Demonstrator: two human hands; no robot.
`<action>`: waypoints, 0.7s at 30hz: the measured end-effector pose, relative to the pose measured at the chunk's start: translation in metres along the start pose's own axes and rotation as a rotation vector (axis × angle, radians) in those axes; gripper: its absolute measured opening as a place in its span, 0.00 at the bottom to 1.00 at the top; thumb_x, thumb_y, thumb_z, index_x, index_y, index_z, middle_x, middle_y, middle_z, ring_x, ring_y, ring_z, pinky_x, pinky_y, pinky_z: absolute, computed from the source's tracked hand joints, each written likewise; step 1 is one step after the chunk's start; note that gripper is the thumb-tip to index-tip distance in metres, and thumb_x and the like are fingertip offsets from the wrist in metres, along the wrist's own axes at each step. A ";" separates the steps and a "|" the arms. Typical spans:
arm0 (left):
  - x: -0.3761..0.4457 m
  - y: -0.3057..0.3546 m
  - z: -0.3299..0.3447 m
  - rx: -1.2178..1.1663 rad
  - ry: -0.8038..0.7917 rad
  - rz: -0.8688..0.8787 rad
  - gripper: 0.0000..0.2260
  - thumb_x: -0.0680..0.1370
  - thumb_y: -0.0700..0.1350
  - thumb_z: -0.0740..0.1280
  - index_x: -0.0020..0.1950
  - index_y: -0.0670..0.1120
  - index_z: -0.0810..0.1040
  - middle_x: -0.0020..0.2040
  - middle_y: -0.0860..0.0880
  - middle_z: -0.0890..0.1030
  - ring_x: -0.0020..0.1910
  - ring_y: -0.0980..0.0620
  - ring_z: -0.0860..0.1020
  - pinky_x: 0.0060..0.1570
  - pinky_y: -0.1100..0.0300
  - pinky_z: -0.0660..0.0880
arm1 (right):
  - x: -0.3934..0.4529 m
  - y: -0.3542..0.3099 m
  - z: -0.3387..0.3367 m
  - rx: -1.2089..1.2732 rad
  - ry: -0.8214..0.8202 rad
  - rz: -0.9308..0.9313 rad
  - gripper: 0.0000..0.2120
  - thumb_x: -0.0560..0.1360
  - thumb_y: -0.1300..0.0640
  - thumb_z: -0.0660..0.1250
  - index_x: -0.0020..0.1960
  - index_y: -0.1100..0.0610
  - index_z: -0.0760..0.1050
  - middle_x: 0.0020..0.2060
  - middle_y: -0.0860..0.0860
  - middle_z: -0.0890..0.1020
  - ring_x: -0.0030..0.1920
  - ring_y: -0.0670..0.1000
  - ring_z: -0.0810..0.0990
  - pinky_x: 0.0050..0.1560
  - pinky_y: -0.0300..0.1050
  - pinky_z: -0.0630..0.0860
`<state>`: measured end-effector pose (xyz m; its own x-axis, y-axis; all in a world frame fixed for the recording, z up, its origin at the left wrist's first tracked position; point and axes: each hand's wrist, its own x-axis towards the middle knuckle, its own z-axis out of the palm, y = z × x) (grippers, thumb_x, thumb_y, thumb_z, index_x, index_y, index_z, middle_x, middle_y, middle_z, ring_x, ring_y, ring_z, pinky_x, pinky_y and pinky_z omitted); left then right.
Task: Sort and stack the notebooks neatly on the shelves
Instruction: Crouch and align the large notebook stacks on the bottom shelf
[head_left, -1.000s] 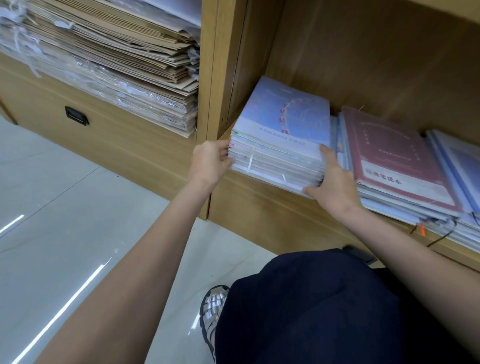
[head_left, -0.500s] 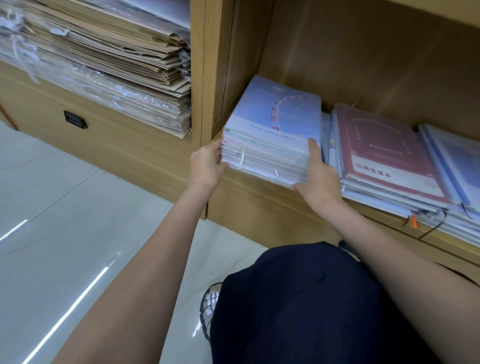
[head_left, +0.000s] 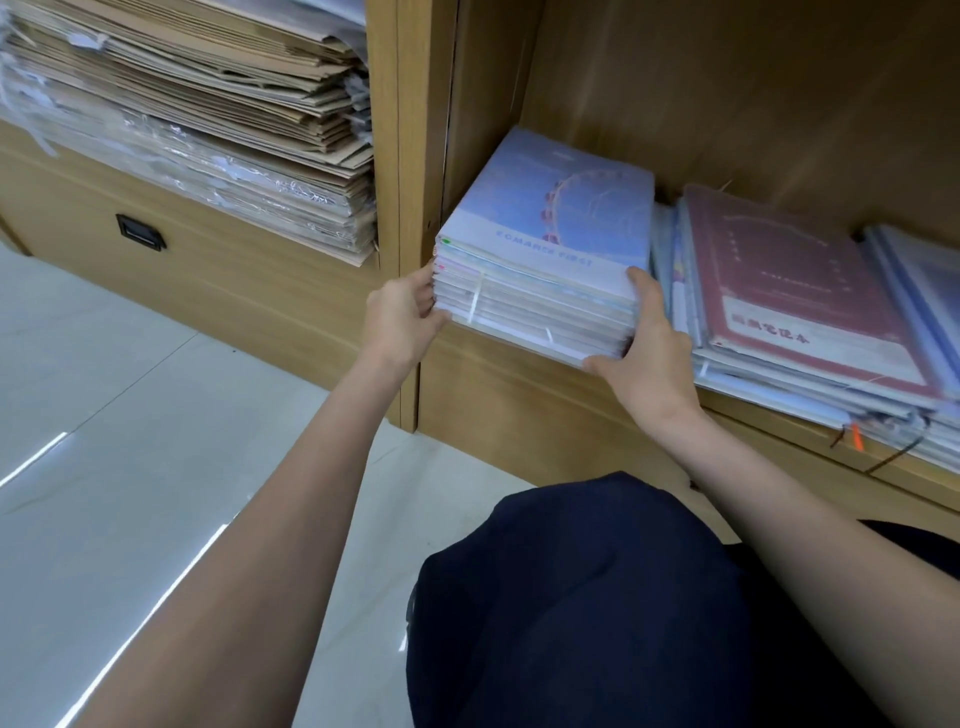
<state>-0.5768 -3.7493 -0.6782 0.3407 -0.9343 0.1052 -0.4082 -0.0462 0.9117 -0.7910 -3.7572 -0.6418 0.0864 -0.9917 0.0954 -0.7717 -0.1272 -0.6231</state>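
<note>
Head view | hands grip notebook stack (head_left: 540, 270) sides | cover reads "ROMANCE FIRST"

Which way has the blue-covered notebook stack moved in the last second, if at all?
Yes, slightly left: the stack sits closer to the wooden divider and farther from the red notebook.

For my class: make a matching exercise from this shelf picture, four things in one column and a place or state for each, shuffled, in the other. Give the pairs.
Things
1. Ferris-wheel notebook stack
2. Dark red notebook
3. Brown paper pile
4. Black drawer handle

Places or states
A. Set into the wooden front under the left compartment
B. On top of the stack to the right of the held one
C. Filling the left compartment
D. Held between the left hand and right hand

Pairs: 1-D, 2-B, 3-C, 4-A
</note>
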 end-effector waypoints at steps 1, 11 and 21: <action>-0.001 -0.001 0.001 0.007 0.011 0.015 0.24 0.73 0.30 0.66 0.67 0.43 0.72 0.56 0.45 0.80 0.54 0.56 0.77 0.55 0.72 0.69 | 0.000 0.001 0.000 -0.010 0.001 -0.010 0.43 0.71 0.67 0.71 0.76 0.47 0.51 0.32 0.43 0.65 0.32 0.45 0.69 0.43 0.40 0.68; -0.009 -0.002 0.007 0.028 0.106 0.051 0.19 0.74 0.31 0.66 0.64 0.43 0.76 0.54 0.45 0.82 0.54 0.52 0.80 0.55 0.71 0.69 | -0.006 0.006 0.002 -0.049 0.031 -0.041 0.42 0.72 0.68 0.69 0.76 0.47 0.51 0.32 0.47 0.69 0.32 0.46 0.70 0.42 0.40 0.69; -0.004 0.007 -0.008 -0.327 -0.081 0.046 0.33 0.74 0.27 0.64 0.75 0.42 0.57 0.69 0.49 0.68 0.68 0.56 0.67 0.68 0.62 0.64 | 0.006 -0.018 -0.019 0.150 -0.010 -0.031 0.38 0.73 0.60 0.71 0.75 0.53 0.54 0.64 0.49 0.73 0.61 0.50 0.73 0.56 0.37 0.68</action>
<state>-0.5744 -3.7432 -0.6695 0.2545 -0.9584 0.1289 -0.1239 0.0999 0.9873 -0.7891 -3.7602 -0.6154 0.1152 -0.9873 0.1094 -0.6660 -0.1585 -0.7289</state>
